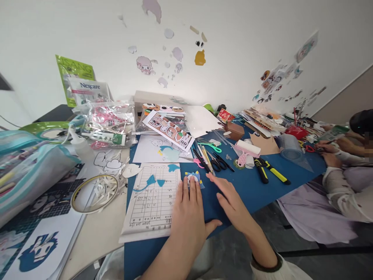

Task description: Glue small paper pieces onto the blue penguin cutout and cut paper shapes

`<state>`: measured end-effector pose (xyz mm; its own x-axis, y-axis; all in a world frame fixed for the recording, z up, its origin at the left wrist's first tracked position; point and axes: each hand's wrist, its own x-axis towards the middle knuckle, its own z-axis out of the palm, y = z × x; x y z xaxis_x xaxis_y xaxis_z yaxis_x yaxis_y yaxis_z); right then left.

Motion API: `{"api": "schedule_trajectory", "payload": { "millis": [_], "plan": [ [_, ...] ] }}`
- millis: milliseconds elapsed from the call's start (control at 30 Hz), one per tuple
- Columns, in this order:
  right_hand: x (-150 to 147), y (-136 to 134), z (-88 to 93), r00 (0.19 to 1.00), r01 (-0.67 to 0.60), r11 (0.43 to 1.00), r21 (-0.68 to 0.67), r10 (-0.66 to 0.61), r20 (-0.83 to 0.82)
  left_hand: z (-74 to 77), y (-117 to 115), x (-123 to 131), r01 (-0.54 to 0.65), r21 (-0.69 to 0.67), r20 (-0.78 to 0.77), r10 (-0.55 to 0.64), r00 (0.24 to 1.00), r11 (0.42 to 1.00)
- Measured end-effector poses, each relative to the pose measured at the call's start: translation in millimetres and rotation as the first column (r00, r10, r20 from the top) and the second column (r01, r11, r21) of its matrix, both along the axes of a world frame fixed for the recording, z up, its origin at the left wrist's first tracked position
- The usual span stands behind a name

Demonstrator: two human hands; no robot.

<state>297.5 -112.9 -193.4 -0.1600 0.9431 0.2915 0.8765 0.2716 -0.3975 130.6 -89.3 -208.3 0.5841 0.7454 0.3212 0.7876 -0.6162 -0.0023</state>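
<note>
My left hand (189,212) lies flat, fingers stretched and thumb spread. Its fingertips rest on a small blue, white and yellow cutout (192,177), covering its lower part. To the right, my right hand (233,206) is held palm inward with fingers extended and thumb apart, holding nothing. Under and left of my left hand is a printed form pad (154,202) with handwriting. Blue cutout pieces lie on it: a tailed piece (150,180), a small wedge (161,182) and a jagged piece (174,167). Black scissors (217,161) and pink-handled scissors (199,162) lie beyond the hands.
Yellow-black pliers (269,171) and a pink lint roller (247,148) lie on the blue table (250,194) at right. A tape roll (94,193) and a white bottle (79,144) stand left. A sheet of printed characters (169,130) lies behind. Another person's hand (332,160) is at far right.
</note>
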Motion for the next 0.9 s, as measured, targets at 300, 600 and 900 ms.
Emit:
{"api": "schedule_trajectory", "payload": {
  "millis": [300, 600, 900],
  "plan": [
    [-22.8, 28.9, 15.3, 0.998, -0.061, 0.998, -0.003, 0.061, 0.012, -4.8, 0.6, 4.2, -0.003, 0.05, 0.044, 0.001, 0.999, 0.999],
    [-21.1, 38.4, 11.5, 0.991, -0.086, 0.996, 0.015, 0.084, 0.108, -11.1, -23.0, 9.3, -0.116, 0.11, 0.092, 0.106, 0.99, 0.987],
    [-106.0, 66.4, 49.6, 0.951, -0.253, 0.967, -0.019, 0.252, 0.177, -11.4, -27.5, 7.6, -0.106, 0.087, 0.15, 0.092, 0.984, 0.991]
  ]
}}
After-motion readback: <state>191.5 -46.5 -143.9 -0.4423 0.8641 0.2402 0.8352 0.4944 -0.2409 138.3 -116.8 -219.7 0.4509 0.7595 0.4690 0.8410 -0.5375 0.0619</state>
